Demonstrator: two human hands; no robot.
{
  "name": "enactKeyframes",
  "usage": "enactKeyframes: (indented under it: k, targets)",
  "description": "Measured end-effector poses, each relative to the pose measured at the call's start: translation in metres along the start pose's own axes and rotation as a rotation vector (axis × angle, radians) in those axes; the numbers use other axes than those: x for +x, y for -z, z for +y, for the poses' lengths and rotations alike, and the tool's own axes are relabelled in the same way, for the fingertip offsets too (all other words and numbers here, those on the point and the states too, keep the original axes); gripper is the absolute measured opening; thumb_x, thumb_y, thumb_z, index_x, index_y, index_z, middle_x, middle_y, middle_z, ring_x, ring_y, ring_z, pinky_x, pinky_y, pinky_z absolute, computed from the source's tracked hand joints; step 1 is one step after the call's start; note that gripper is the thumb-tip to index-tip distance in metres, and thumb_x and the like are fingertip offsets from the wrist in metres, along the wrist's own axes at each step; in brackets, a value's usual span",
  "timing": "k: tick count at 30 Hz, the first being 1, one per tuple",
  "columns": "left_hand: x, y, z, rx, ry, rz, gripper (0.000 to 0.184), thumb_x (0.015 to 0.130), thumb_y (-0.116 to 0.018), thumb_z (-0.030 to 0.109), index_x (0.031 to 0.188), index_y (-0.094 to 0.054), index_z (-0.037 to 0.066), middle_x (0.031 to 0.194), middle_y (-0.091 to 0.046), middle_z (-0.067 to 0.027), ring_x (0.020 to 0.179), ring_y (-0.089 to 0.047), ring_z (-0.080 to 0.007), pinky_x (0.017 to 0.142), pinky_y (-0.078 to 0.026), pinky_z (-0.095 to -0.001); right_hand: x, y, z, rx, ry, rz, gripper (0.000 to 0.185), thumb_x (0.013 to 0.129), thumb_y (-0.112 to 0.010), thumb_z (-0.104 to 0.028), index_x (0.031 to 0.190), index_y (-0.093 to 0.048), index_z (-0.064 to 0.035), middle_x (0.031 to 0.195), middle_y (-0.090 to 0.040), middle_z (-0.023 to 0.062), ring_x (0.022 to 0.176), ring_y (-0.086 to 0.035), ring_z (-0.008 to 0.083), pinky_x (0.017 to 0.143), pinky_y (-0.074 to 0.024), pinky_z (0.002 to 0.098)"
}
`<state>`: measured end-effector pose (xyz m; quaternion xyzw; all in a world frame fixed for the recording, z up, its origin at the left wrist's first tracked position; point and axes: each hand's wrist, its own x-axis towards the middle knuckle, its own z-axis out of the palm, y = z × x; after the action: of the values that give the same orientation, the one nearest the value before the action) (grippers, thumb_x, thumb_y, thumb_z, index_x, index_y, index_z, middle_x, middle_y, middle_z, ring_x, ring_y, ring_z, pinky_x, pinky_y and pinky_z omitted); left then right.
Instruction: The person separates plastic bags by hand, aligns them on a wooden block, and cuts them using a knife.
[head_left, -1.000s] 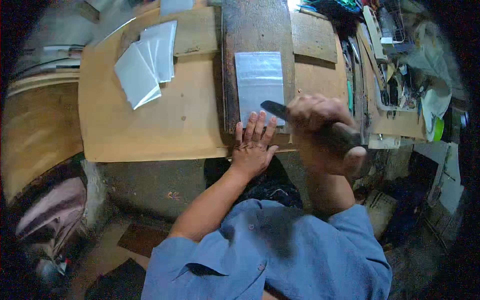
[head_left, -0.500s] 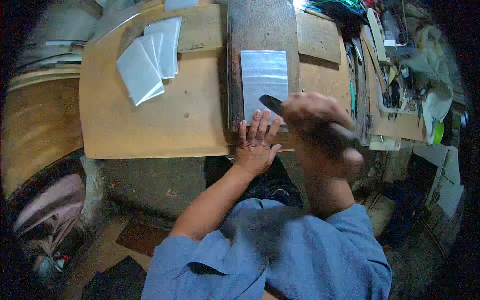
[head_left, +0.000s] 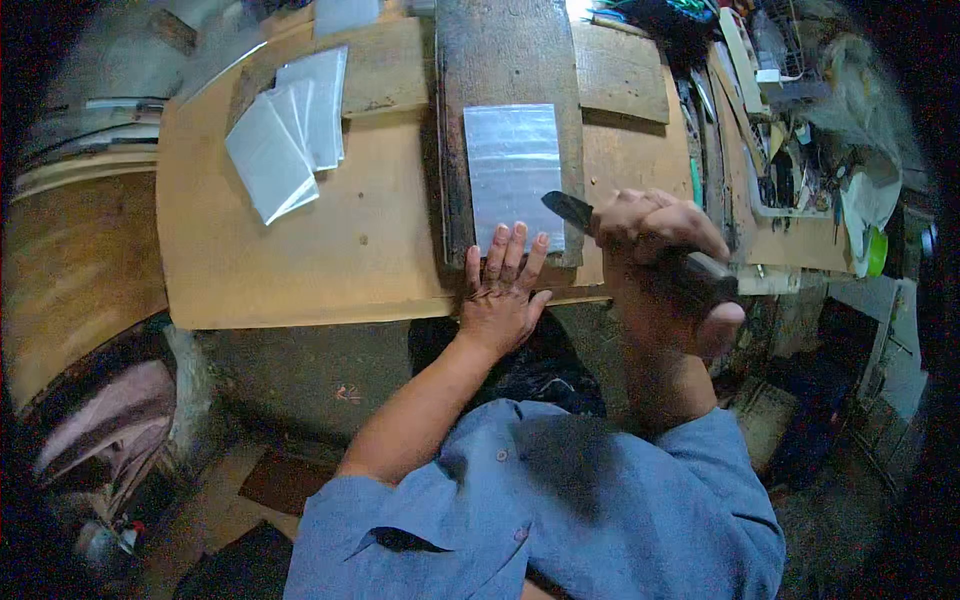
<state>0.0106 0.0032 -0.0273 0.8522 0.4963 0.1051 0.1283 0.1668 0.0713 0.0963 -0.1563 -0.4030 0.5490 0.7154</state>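
Observation:
A clear plastic sheet [head_left: 512, 165], possibly a stack or a bag, lies on a dark wooden board [head_left: 505, 60]. My left hand [head_left: 505, 295] rests flat at its near edge, fingers spread and fingertips on the plastic. My right hand [head_left: 665, 235] is closed around the dark handle of a knife [head_left: 568, 210], raised at the right of the sheet. The knife's short dark blade points up and left, its tip in line with the sheet's right side. Whether the blade touches the plastic, I cannot tell.
Several folded plastic sheets [head_left: 270, 150] lie fanned out on the left of the wooden table [head_left: 300, 270]. Flat wooden pieces [head_left: 620, 75] flank the board. Tools and odds and ends crowd a tray [head_left: 795, 205] at the right. A green roll [head_left: 877, 253] hangs beyond it.
The view has shifted slightly. Relative to the sheet, my right hand and the knife have moved right, so the blade covers less of the plastic. My left hand stays pressed in place.

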Motion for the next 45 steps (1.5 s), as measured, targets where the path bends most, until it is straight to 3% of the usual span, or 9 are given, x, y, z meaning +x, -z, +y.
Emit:
enactKeyframes:
  k: [4, 7, 26, 30, 32, 36, 40, 42, 45]
  targets:
    - [0.001, -0.001, 0.001, -0.014, -0.002, 0.006, 0.088, 0.074, -0.067, 0.047, 0.145, -0.024, 0.018, 0.151, -0.018, -0.0128, 0.141, -0.011, -0.0315, 0.110, -0.004, -0.0535, 0.001, -0.008, -0.014, -0.199, -0.124, 0.113, 0.081, 0.066, -0.064, -0.071, 0.092, -0.054, 0.0049, 0.082, -0.052, 0.0113, 0.079, -0.051, 0.0250, 0.077, -0.0428, 0.0378]
    - [0.002, 0.001, 0.000, -0.021, -0.001, 0.006, 0.089, 0.073, -0.067, 0.046, 0.146, -0.024, 0.018, 0.151, -0.018, -0.0123, 0.141, -0.011, -0.0315, 0.110, -0.004, -0.0534, 0.000, -0.012, -0.017, -0.242, -0.046, 0.130, 0.071, 0.072, -0.059, -0.068, 0.083, -0.051, 0.0015, 0.069, -0.040, 0.0059, 0.066, -0.038, 0.0197, 0.061, -0.0326, 0.0339]
    - [-0.024, -0.014, 0.004, 0.041, 0.018, 0.064, 0.074, 0.073, -0.067, 0.048, 0.133, -0.042, 0.013, 0.143, -0.028, -0.0119, 0.138, -0.017, -0.0334, 0.110, -0.010, -0.0546, -0.017, -0.056, 0.005, -0.202, -0.094, 0.074, 0.076, 0.065, -0.058, -0.079, 0.079, -0.048, -0.0046, 0.072, -0.042, 0.0046, 0.070, -0.043, 0.0198, 0.069, -0.0370, 0.0371]
    - [-0.024, -0.013, 0.005, -0.032, 0.050, -0.011, 0.072, 0.073, -0.067, 0.048, 0.131, -0.042, 0.012, 0.142, -0.028, -0.0136, 0.138, -0.016, -0.0341, 0.110, -0.008, -0.0548, -0.024, -0.053, 0.024, -0.390, -0.163, 0.321, 0.076, 0.068, -0.059, -0.074, 0.084, -0.052, -0.0007, 0.077, -0.050, 0.0092, 0.069, -0.045, 0.0218, 0.067, -0.0379, 0.0366]
    - [-0.023, -0.013, 0.004, -0.073, 0.046, 0.037, 0.077, 0.073, -0.067, 0.047, 0.135, -0.038, 0.012, 0.144, -0.027, -0.0130, 0.138, -0.016, -0.0338, 0.110, -0.008, -0.0549, -0.011, -0.044, 0.028, -0.270, -0.168, 0.075, 0.075, 0.070, -0.057, -0.072, 0.088, -0.054, 0.0007, 0.079, -0.053, 0.0107, 0.068, -0.045, 0.0220, 0.066, -0.0380, 0.0355]
    - [-0.021, -0.013, 0.004, -0.060, 0.047, 0.074, 0.084, 0.072, -0.068, 0.047, 0.141, -0.032, 0.015, 0.147, -0.025, -0.0113, 0.139, -0.016, -0.0320, 0.110, -0.008, -0.0540, -0.012, -0.039, 0.022, -0.131, 0.023, -0.035, 0.073, 0.072, -0.057, -0.070, 0.083, -0.052, 0.0022, 0.075, -0.049, 0.0093, 0.066, -0.045, 0.0217, 0.065, -0.0376, 0.0347]
    - [-0.019, -0.012, 0.005, -0.040, 0.037, 0.132, 0.086, 0.073, -0.067, 0.047, 0.143, -0.029, 0.016, 0.147, -0.023, -0.0111, 0.138, -0.017, -0.0321, 0.110, -0.010, -0.0537, -0.012, -0.036, 0.012, -0.390, -0.191, 0.050, 0.076, 0.071, -0.054, -0.074, 0.082, -0.051, 0.0009, 0.073, -0.046, 0.0073, 0.068, -0.045, 0.0211, 0.066, -0.0381, 0.0363]
    - [-0.020, -0.007, 0.005, -0.020, 0.020, 0.134, 0.086, 0.073, -0.067, 0.047, 0.144, -0.029, 0.016, 0.147, -0.024, -0.0111, 0.138, -0.017, -0.0322, 0.110, -0.011, -0.0536, -0.015, -0.042, 0.015, -0.284, -0.116, 0.226, 0.076, 0.072, -0.054, -0.074, 0.083, -0.051, 0.0014, 0.073, -0.046, 0.0077, 0.069, -0.045, 0.0211, 0.068, -0.0380, 0.0373]
    - [-0.018, -0.001, 0.006, -0.030, 0.044, 0.079, 0.086, 0.073, -0.067, 0.048, 0.144, -0.029, 0.017, 0.147, -0.024, -0.0113, 0.138, -0.017, -0.0324, 0.110, -0.012, -0.0531, -0.011, -0.037, -0.003, -0.312, -0.079, 0.025, 0.074, 0.073, -0.055, -0.071, 0.083, -0.051, 0.0022, 0.074, -0.046, 0.0083, 0.069, -0.044, 0.0214, 0.068, -0.0376, 0.0374]
